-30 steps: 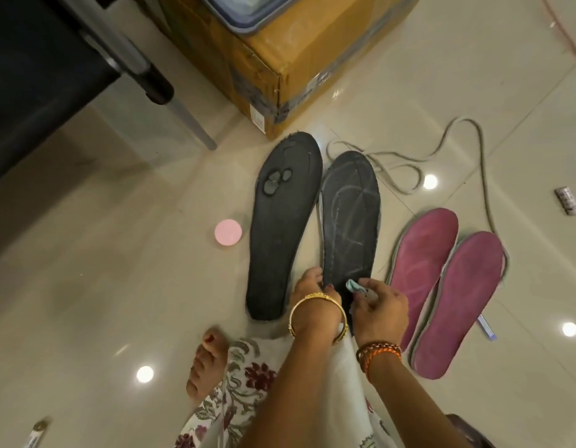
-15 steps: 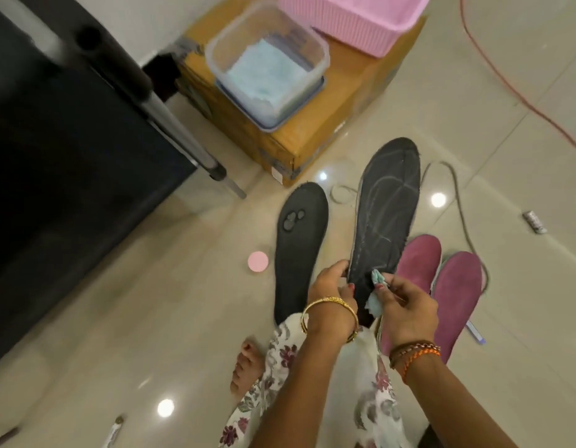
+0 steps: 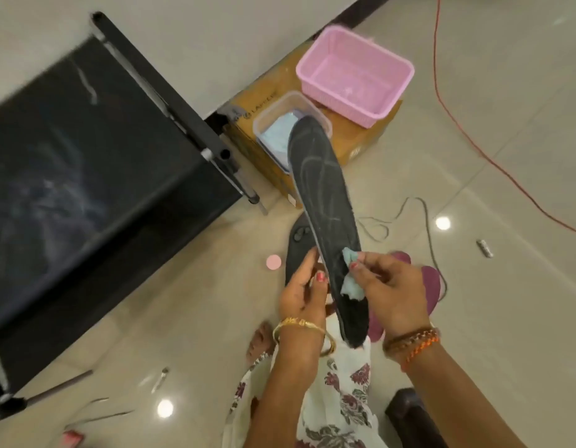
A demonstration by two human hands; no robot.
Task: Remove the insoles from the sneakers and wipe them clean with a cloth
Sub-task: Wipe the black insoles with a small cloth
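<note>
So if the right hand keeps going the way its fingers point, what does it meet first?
The right hand points left, pinching the cloth, so it would probably press into the black insole first, the cloth seemingly touching it already.

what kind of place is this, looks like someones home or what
Probably a room in a home, with the person working on the floor. Glossy beige floor tiles, a cardboard box used as a stand for a pink plastic basket, and a black seat beside it suggest a household, not a workshop.

black insole (image 3: 325,202), pale-blue cloth (image 3: 348,279), pink basket (image 3: 406,79)
</note>
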